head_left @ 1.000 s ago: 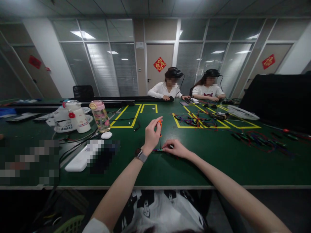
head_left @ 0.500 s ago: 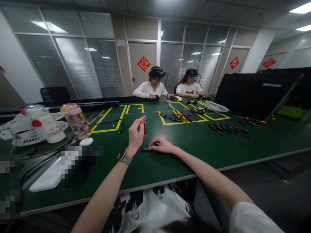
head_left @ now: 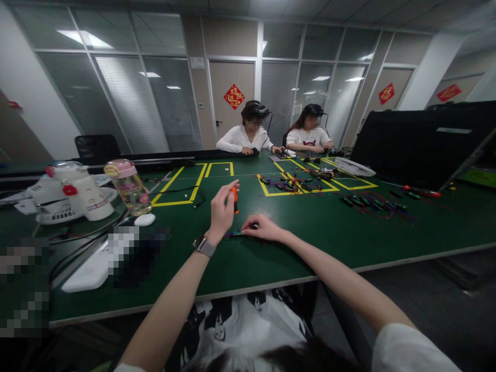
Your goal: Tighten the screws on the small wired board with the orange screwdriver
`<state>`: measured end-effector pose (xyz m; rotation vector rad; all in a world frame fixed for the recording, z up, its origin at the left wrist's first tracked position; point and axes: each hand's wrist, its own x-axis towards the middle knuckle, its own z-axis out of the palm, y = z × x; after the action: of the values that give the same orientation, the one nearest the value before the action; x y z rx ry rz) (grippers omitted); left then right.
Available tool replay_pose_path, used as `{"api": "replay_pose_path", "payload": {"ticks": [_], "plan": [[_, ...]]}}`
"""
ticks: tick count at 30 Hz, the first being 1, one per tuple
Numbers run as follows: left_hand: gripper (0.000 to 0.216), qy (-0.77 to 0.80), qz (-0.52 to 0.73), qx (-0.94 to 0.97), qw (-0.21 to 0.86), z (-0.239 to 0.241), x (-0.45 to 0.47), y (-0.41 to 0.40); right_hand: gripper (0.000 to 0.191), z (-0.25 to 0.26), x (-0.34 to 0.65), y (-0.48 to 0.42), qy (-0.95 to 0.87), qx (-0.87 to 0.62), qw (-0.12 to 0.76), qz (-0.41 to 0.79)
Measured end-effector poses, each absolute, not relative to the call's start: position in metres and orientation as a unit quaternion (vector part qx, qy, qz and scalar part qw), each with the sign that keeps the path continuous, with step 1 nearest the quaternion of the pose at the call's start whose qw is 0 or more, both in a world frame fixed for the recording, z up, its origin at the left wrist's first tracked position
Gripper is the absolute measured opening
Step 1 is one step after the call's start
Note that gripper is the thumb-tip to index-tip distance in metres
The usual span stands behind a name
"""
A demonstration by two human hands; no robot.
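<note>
An orange-and-black screwdriver (head_left: 235,200) stands nearly upright in my left hand (head_left: 222,209), its thin shaft pointing down. The shaft's tip meets a small green circuit board (head_left: 235,233) lying on the green table (head_left: 294,253). My right hand (head_left: 261,228) pinches the board's right end between thumb and fingertips. Thin wires run from the board's left end, partly behind my left wrist. Whether the tip sits in a screw is too small to tell.
Yellow tape (head_left: 267,193) frames wired boards (head_left: 284,183); another wired pile (head_left: 377,202) lies to the right. A bottle (head_left: 129,191), a white jug (head_left: 87,194) and a white mouse (head_left: 144,220) are at left. A large black screen (head_left: 418,144) stands at right; two people sit opposite.
The whole view has shifted slightly, so the scene sits a little farther right and higher. Both hands keep their places at the board, and the screwdriver remains in my left hand.
</note>
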<state>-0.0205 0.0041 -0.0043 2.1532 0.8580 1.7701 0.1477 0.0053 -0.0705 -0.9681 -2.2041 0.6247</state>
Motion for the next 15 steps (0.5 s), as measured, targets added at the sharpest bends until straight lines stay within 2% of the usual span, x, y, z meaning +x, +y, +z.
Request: {"api": "replay_pose_path", "payload": {"ticks": [3, 9, 15], "plan": [[0.029, 0.297, 0.608, 0.726, 0.125, -0.0047, -0.0198, 0.0049, 0.02, -0.071, 0.1478, 0.005, -0.838, -0.37, 0.319, 0.243], [0.018, 0.32, 0.607, 0.727, 0.04, -0.0014, -0.0201, 0.0008, 0.016, -0.0702, 0.1457, 0.0016, -0.839, -0.364, 0.324, 0.244], [0.034, 0.282, 0.589, 0.743, 0.15, -0.0054, -0.0198, 0.0048, 0.013, -0.0711, 0.145, 0.0024, -0.841, -0.355, 0.326, 0.245]]}}
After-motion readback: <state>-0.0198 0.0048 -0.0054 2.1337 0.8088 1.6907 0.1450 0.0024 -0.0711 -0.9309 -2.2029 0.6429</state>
